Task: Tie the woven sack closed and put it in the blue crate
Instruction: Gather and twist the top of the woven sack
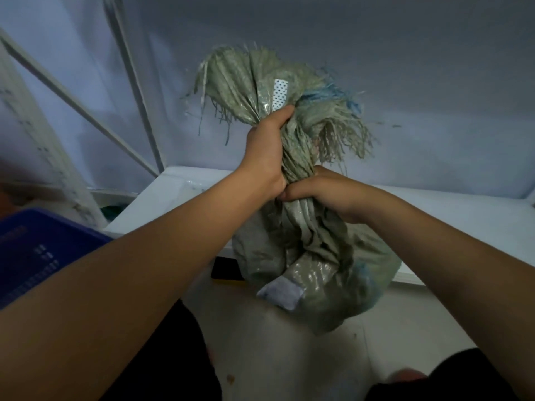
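Note:
A grey-green woven sack (315, 267) hangs in front of me with its mouth gathered into a twisted neck. Frayed strands, some of them blue, fan out above the neck. My left hand (265, 154) grips the upper part of the neck, just under the frayed top. Directly below it, my right hand (324, 189) grips the lower part of the neck. The two hands touch. The sack's bulging bottom hangs over the edge of a white ledge (179, 195). The blue crate (37, 247) stands at the left, partly behind my left forearm.
A pale blue sheet (405, 82) covers the wall behind. White metal frame bars (136, 82) slant at the left. A dark flat object (225, 269) lies under the ledge. The floor (289, 357) below is pale tile, and my dark-clothed knees show at the bottom.

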{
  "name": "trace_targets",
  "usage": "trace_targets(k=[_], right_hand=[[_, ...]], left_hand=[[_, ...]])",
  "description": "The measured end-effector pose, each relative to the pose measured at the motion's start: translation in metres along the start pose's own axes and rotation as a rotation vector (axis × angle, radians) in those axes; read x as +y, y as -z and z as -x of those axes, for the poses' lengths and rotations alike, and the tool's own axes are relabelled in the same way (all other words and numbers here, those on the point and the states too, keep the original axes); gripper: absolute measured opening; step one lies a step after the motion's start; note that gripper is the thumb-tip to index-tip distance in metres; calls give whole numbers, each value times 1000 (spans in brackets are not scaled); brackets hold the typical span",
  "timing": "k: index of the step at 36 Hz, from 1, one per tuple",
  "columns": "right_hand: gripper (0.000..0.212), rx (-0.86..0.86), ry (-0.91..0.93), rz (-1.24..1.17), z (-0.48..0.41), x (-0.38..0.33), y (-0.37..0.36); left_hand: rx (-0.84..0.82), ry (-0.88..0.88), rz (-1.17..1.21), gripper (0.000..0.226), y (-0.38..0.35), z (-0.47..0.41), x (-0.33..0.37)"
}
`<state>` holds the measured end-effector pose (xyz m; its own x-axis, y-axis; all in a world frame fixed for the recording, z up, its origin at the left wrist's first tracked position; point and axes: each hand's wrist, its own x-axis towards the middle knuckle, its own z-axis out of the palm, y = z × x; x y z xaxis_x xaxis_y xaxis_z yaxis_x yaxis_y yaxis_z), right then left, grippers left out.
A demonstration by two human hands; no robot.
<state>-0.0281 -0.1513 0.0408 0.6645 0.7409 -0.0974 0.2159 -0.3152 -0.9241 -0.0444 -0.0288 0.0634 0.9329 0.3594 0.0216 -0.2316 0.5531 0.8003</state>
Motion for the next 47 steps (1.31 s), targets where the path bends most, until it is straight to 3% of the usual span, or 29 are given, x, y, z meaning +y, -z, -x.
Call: trace_targets(k=[8,12,15,18,22,26,29,35,47], right_hand=[[58,-29,-67,-20,39,-21,-30],[20,-69,-110,-28,57,-36,-38],[29,-110,-170,-30,66,-43,-43],[17,-157,-246,-40,74,-47,-46],[25,-207,-306,-72,80,-49,-44],[17,-261,-346,-88,86,-56,-38],[29,-333,-375,-120,88,-57,-30],[32,-385,-357,-208,91,-58,-24],[18,-422,-287,-271,91,-60,-29]], left_hand=[[6,10,4,38,9,49,11],[15,23,29,40,14,68,18],[17,33,51,41,15,82,22],[18,42,45,41,14,95,24],[34,52,25,40,10,109,26],[45,65,5,39,2,118,30],[44,79,-25,39,-3,121,31],[29,80,-79,38,-9,125,32],[1,35,-100,39,-12,131,34]])
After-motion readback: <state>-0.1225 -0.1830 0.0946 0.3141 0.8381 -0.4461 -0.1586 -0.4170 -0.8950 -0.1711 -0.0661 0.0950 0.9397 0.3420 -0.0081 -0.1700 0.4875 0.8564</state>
